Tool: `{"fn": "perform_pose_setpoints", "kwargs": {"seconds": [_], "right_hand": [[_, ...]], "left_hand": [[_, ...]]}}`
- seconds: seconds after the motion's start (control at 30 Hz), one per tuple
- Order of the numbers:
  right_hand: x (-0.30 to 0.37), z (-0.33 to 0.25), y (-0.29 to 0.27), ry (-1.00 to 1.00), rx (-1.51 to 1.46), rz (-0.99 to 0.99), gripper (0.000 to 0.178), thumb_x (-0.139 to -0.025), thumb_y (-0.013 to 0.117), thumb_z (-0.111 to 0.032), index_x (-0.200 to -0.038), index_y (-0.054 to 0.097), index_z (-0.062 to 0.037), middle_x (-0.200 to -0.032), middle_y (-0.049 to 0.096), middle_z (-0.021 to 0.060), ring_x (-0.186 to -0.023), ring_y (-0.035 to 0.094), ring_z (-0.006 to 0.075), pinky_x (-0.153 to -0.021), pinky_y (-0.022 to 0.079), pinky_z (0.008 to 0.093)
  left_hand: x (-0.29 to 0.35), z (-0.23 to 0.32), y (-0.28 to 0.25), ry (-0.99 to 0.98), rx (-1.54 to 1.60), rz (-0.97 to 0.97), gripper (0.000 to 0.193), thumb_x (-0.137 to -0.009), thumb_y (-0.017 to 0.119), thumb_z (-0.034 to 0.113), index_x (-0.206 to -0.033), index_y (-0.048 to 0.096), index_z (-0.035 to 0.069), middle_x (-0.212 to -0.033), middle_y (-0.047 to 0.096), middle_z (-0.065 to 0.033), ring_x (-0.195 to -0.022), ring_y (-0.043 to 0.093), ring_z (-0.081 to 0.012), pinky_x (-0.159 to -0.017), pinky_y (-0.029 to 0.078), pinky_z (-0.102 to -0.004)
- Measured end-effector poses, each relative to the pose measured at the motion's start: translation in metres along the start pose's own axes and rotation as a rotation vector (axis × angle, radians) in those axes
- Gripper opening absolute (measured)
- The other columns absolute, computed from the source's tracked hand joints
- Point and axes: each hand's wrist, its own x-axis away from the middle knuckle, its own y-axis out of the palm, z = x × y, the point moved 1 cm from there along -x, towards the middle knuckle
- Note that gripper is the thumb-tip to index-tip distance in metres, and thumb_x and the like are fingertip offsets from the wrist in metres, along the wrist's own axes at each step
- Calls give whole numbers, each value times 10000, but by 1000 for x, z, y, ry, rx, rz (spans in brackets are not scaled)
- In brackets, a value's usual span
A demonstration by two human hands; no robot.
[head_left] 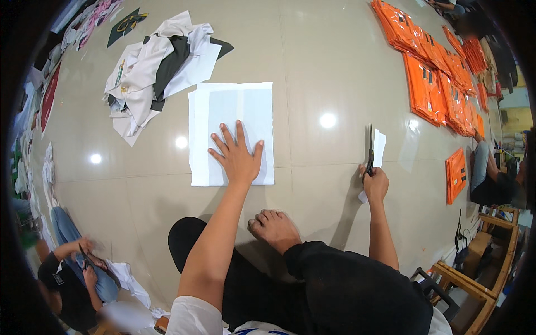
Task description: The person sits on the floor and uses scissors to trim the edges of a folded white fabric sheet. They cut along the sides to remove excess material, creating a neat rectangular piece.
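My left hand (pixel 239 156) lies flat with fingers spread on a folded piece of white fabric (pixel 223 106) on the tiled floor. Off to the right, my right hand (pixel 376 184) grips a pair of dark scissors (pixel 370 146) by the handles. Their blades point away from me and look nearly closed. A narrow white strip (pixel 379 146) lies beside and partly under the scissors; whether it is cloth or paper I cannot tell. My right fingers partly hide the handles.
Beyond the folded fabric is a loose pile of white and dark cloth (pixel 151 72). Orange garments in clear plastic (pixel 427 86) are stacked at the far right. A person with scissors (pixel 72 279) sits at lower left. A wooden frame (pixel 474 285) stands at lower right.
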Motion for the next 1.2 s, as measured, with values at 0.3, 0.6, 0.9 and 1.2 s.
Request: {"fn": "perform_pose_setpoints", "kwargs": {"seconds": [0.3,0.6,0.9,1.2], "right_hand": [[20,5,-4,-32,-99,4,536,-886,850,-498,-827,707,15,-708,708,133,-630,663,280,-660,526,423],[78,-5,13,-35,-507,-288,343,-915,863,-297,-894,725,17,-726,724,37,-648,629,90,-631,515,281],[153,17,27,85,-886,-690,259,-945,835,-185,-862,658,-15,-773,683,10,-724,603,64,-664,508,264],[180,8,5,178,-806,-911,391,-938,856,-347,-806,635,-53,-706,621,4,-649,581,95,-596,463,284]], "left_hand": [[-19,-56,-47,827,-104,-395,836,-1013,557,627,-1723,249,311,-1810,118,-110,-1662,60,-396,-1331,52,-609],[1,-25,-18,572,15,-144,791,-1051,539,546,-1718,280,210,-1800,148,-147,-1644,99,-453,-1293,92,-679],[-3,4,-1,626,16,-53,784,-1049,555,519,-1712,297,188,-1788,198,-144,-1633,126,-469,-1276,100,-706],[-17,31,-11,613,236,84,619,-1084,564,367,-1647,414,159,-1637,468,-183,-1505,419,-442,-1247,316,-587]]}}
